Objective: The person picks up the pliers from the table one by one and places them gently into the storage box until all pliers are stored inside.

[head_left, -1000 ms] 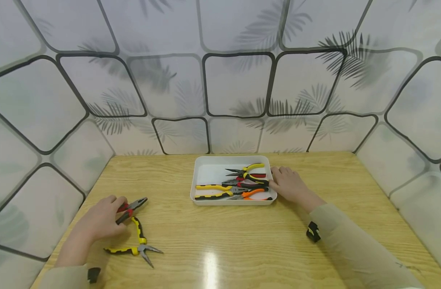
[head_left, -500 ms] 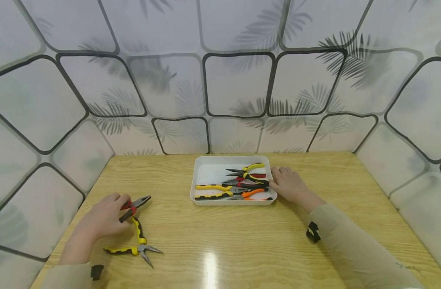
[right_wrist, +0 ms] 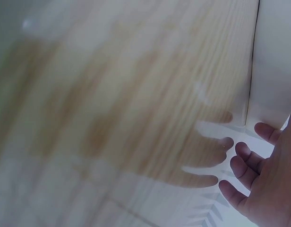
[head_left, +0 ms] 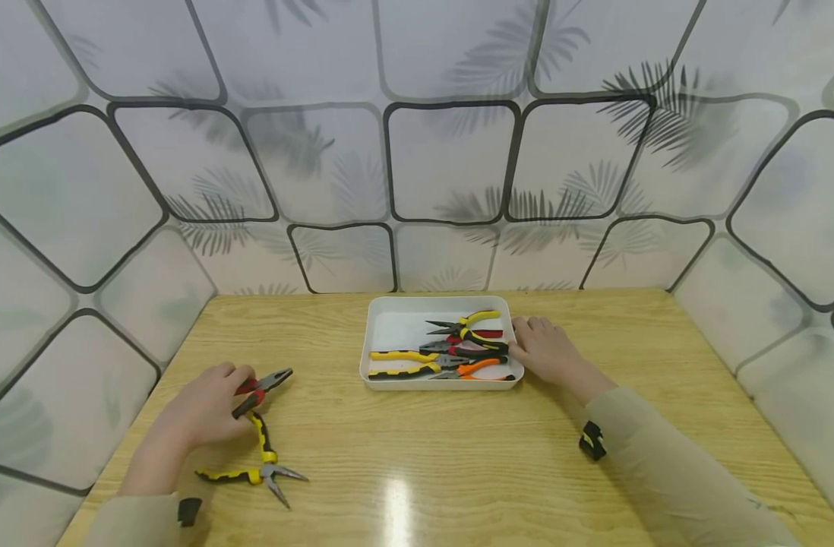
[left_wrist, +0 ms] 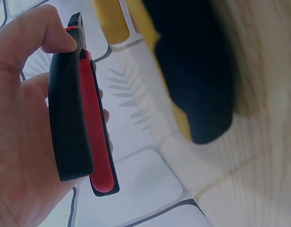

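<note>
My left hand [head_left: 208, 410] grips red-and-black combination pliers [head_left: 255, 396] by the handles, their grey jaws pointing away to the right. In the left wrist view the thumb presses on the black handle [left_wrist: 70, 118]. Just beside that hand, long-nose pliers [head_left: 266, 465] with yellow-and-black handles lie spread apart on the table; one handle [left_wrist: 192, 71] looms close in the left wrist view. At the right end of a white tray [head_left: 396, 323] rests my right hand [head_left: 545, 349], fingers loosely bent and holding nothing. Its fingers [right_wrist: 244, 170] are near the tray's side wall [right_wrist: 277, 56].
Inside the tray several pliers lie together: a yellow-and-black long-nose pair [head_left: 465, 327], a red-and-black pair [head_left: 458, 349], a larger yellow-and-black pair [head_left: 406, 365] and an orange pair [head_left: 481, 368]. Patterned fabric walls [head_left: 451, 163] surround the wooden table [head_left: 458, 456] at back and sides.
My left hand has shifted a little to the right and away from me, carrying the red-and-black pliers along. The right hand, the tray and the spread pliers have stayed put.
</note>
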Demonstrator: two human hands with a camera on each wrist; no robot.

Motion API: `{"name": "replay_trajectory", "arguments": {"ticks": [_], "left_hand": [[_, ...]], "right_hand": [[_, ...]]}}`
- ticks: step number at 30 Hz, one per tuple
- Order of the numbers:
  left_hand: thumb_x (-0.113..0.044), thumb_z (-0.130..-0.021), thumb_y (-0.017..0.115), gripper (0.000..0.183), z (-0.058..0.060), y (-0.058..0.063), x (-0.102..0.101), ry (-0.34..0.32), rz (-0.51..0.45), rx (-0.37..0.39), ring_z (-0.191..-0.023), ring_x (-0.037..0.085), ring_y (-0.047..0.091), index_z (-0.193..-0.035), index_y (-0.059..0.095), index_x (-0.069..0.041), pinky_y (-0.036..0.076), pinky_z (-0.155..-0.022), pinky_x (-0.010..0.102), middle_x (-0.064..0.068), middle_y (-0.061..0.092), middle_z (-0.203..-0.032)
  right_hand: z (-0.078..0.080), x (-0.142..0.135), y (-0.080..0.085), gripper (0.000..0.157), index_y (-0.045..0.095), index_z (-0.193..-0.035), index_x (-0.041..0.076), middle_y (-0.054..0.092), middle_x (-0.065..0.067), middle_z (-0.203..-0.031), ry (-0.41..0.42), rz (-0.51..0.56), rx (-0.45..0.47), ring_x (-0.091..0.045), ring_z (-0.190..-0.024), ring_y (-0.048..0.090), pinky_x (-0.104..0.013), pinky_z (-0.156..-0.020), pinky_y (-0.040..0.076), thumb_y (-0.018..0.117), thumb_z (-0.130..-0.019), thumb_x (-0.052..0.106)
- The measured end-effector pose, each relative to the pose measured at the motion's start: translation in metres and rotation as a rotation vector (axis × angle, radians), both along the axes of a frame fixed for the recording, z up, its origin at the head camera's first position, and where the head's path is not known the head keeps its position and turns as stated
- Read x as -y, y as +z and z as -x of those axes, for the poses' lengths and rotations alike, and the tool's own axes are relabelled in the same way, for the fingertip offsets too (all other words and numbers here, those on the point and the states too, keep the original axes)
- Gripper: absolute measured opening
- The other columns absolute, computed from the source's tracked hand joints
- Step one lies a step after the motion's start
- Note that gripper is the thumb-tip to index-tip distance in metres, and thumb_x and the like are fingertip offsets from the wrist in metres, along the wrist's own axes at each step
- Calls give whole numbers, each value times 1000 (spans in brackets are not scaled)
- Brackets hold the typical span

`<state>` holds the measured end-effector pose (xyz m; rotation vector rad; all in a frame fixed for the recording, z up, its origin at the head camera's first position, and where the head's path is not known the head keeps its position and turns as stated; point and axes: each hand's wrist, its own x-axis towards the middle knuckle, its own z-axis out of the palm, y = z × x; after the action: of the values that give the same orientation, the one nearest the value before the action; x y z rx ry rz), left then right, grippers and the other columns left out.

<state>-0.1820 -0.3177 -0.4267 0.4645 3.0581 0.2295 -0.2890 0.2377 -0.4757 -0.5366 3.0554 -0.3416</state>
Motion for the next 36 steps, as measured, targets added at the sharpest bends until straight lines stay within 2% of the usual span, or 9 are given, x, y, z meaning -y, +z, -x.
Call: {"name": "replay_trajectory", "arguments": {"ticks": [5,15,22,36], "left_hand": [[-16,-64,78,48,2,0,-3,-22,8,-25,-81,21,54,-110,65,-13,50,-72,46,4,60,-95],[-17,-66,81,50,6,0,-14,-50,14,-44,-82,21,56,-114,67,-10,52,-72,46,4,62,-96],[-17,-66,80,51,11,0,-24,-83,35,-61,-79,19,53,-114,66,-9,50,-72,43,4,60,-94],[-17,-66,76,50,21,6,-40,-102,49,-45,-80,19,51,-115,66,-11,49,-74,41,3,59,-97]], "right_hand": [[-3,4,6,48,53,-140,1,62,-21,-117,-5,-2,1,-42,-112,58,-60,-90,47,47,-105,33],[-3,4,4,52,51,-145,1,62,-24,-125,-12,-7,8,-45,-119,58,-63,-94,46,46,-106,35],[-3,4,6,51,52,-144,0,62,-24,-122,-6,5,5,-44,-115,58,-62,-92,47,47,-106,34],[-3,2,4,49,52,-142,1,62,-23,-120,-1,6,-2,-43,-113,59,-61,-89,47,47,-106,34]]}}
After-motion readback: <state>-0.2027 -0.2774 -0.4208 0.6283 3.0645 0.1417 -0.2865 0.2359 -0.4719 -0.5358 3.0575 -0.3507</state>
